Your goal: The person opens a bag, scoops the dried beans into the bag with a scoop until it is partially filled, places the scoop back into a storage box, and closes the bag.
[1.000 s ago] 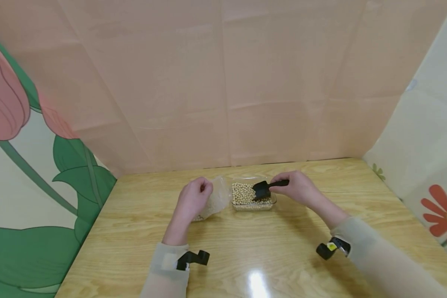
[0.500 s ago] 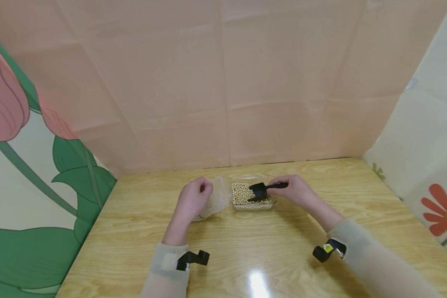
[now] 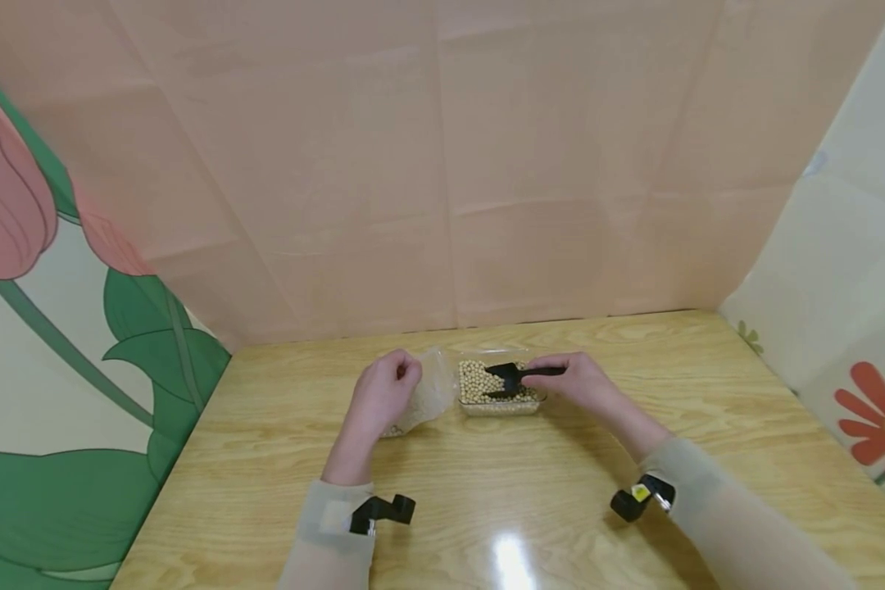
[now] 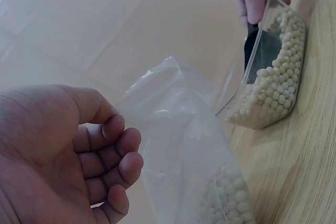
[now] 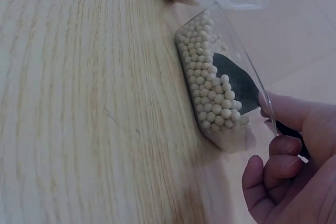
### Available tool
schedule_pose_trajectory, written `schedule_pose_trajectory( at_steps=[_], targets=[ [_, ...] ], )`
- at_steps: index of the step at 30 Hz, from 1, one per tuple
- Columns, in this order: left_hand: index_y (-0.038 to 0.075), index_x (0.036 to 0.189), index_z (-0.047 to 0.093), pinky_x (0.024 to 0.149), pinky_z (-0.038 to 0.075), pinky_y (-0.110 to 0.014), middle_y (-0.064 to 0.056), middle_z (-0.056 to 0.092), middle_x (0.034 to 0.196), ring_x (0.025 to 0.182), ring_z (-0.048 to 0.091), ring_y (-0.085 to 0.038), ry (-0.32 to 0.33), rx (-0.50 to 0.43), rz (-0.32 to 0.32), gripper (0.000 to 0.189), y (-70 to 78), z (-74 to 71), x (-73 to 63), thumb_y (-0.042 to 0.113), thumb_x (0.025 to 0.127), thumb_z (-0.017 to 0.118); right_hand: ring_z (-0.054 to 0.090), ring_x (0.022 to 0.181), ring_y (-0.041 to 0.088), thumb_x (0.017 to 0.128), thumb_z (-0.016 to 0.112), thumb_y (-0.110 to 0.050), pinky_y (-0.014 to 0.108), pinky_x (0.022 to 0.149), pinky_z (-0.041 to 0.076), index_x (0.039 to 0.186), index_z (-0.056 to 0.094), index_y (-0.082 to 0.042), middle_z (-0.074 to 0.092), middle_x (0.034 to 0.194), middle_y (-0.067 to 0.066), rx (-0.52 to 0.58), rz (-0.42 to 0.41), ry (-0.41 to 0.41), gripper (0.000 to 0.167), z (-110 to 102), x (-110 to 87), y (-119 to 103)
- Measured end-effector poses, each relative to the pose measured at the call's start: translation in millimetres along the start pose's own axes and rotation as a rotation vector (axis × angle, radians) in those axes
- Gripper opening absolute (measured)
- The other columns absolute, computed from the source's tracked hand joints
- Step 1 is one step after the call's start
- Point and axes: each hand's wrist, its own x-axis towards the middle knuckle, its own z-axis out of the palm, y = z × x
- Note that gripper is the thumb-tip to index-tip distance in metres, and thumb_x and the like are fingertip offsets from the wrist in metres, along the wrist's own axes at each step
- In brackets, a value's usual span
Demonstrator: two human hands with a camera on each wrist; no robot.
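Observation:
My left hand (image 3: 385, 397) pinches the upper edge of a clear plastic bag (image 3: 431, 392) between thumb and index finger; the other fingers are loosely curled. Small round beige balls lie in the bag's bottom, as the left wrist view shows. To the right of the bag stands a clear rectangular box (image 3: 500, 410) with beige balls (image 5: 205, 85) in it. The right hand (image 3: 581, 380) holds a small black shovel (image 3: 507, 375) by its handle, over the box's right side. Its blade (image 5: 233, 80) is down inside the box among the balls. How full the blade is cannot be told.
A wood-grain table (image 3: 442, 500) carries the box and bag. Behind it hangs a pinkish sheet (image 3: 442, 180), with flower-painted walls to the left and right. Each wrist wears a black camera mount (image 3: 637, 498).
The right hand and the shovel have shifted slightly left within the box, and the blade has moved farther into the balls. My left hand and the bag have stayed in place.

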Motion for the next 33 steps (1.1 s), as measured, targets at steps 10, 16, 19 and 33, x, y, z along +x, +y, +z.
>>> schedule_pose_trajectory(
  at_steps=[10, 16, 19, 33],
  targets=[
    [0.012, 0.093, 0.066, 0.063, 0.044, -0.037, -0.004, 0.057, 0.076, 0.065, 0.051, -0.020, 0.000, -0.002, -0.004, 0.025, 0.9, -0.4, -0.1, 0.022, 0.114, 0.055, 0.070, 0.096, 0.023, 0.096, 0.087, -0.042, 0.042, 0.089, 0.058, 0.140, 0.076, -0.012, 0.067, 0.149, 0.019, 0.032, 0.004, -0.003, 0.055, 9.6, 5.6, 5.9],
    [0.012, 0.093, 0.066, 0.063, 0.044, -0.036, -0.004, 0.057, 0.077, 0.065, 0.051, -0.020, 0.006, 0.001, -0.001, 0.025, 0.2, 0.2, 0.3, 0.021, 0.113, 0.056, 0.070, 0.108, 0.022, 0.096, 0.087, -0.044, 0.045, 0.098, 0.056, 0.140, 0.076, -0.012, 0.068, 0.149, 0.017, 0.069, 0.024, 0.010, 0.055, 14.1, 3.8, 6.2],
    [0.011, 0.093, 0.067, 0.062, 0.044, -0.036, -0.003, 0.057, 0.076, 0.065, 0.051, -0.020, 0.005, 0.000, -0.002, 0.025, -0.1, 0.7, 0.2, 0.021, 0.113, 0.056, 0.070, 0.110, 0.023, 0.096, 0.087, -0.042, 0.044, 0.098, 0.056, 0.139, 0.077, -0.012, 0.067, 0.149, 0.017, 0.095, 0.021, 0.016, 0.053, 15.5, 2.7, 6.8],
    [0.012, 0.094, 0.066, 0.062, 0.044, -0.036, -0.004, 0.056, 0.075, 0.064, 0.050, -0.020, 0.001, -0.012, -0.002, 0.025, 0.1, 0.5, 0.0, 0.021, 0.114, 0.055, 0.067, 0.106, 0.021, 0.098, 0.086, -0.039, 0.037, 0.088, 0.056, 0.134, 0.080, -0.014, 0.067, 0.149, 0.013, 0.154, 0.025, 0.032, 0.044, 17.0, -0.1, 11.6]
  ],
)
